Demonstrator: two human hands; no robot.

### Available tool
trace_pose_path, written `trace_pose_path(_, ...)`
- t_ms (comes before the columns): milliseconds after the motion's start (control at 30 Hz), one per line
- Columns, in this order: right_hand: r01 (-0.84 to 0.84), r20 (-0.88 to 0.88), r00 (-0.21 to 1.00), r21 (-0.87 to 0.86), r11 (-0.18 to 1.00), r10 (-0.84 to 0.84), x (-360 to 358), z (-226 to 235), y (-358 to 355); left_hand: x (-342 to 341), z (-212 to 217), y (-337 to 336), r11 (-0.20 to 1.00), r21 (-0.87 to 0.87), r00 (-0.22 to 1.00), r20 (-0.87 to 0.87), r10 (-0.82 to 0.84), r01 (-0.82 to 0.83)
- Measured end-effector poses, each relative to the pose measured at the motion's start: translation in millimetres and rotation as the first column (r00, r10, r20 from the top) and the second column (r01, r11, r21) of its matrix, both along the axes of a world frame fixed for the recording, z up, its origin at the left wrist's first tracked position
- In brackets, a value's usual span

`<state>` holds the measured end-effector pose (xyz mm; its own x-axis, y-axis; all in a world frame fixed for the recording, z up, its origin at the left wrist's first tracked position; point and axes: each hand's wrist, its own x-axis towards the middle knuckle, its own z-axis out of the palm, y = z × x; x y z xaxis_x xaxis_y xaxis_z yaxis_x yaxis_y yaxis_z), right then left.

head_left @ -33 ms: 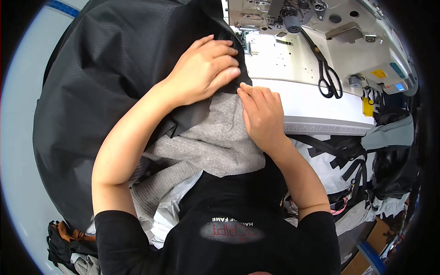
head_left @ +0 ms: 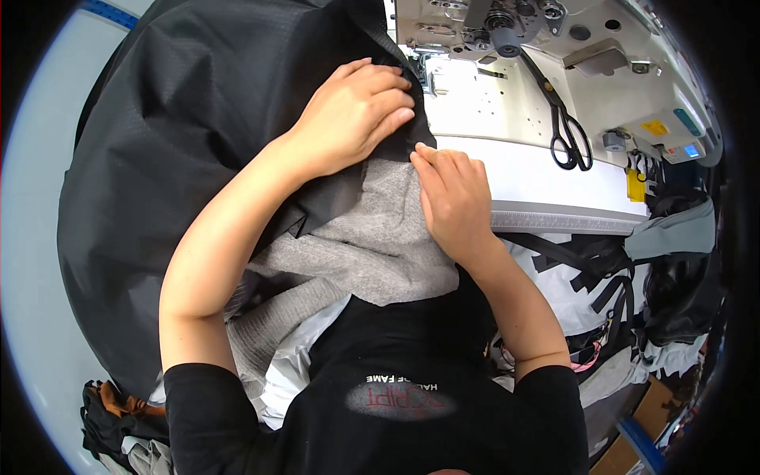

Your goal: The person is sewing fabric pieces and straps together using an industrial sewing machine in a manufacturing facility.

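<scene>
At the sewing table's front, the right hand (head_left: 455, 194) has thumb and fingers pinched on the near end of the black fabric's (head_left: 198, 134) right edge. Left hand (head_left: 362, 115) palm down on it farther up, unclenched, fingers pointing right. Fabric spreads left of the sewing machine (head_left: 546, 115); held edge's long axis runs away from the person, leaning slightly left, past the presser foot (head_left: 425, 73). Grey knit cloth (head_left: 380, 222) below hands. Scissors (head_left: 552, 96) right, handles nearward. Ruler (head_left: 558, 221) lies crosswise.

Two grips (head_left: 360, 115) (head_left: 457, 194), one sewing machine (head_left: 602, 103)
</scene>
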<state>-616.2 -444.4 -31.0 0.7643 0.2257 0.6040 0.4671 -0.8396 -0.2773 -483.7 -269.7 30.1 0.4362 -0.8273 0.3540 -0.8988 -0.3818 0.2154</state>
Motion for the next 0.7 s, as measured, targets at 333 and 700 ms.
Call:
trace_pose_path(333, -0.004, 0.019, 1.0, -0.03, 1.0, 0.004, -4, 4, 2, 3, -8, -3, 0.967, 0.246, 0.966, 0.257, 0.0, -0.065)
trace_pose_path(700, -0.032, 0.03, 0.999, -0.018, 0.999, 0.032, -7, 2, 1, -8, -5, 15, 0.948, 0.315, 0.913, 0.397, -0.098, -0.035)
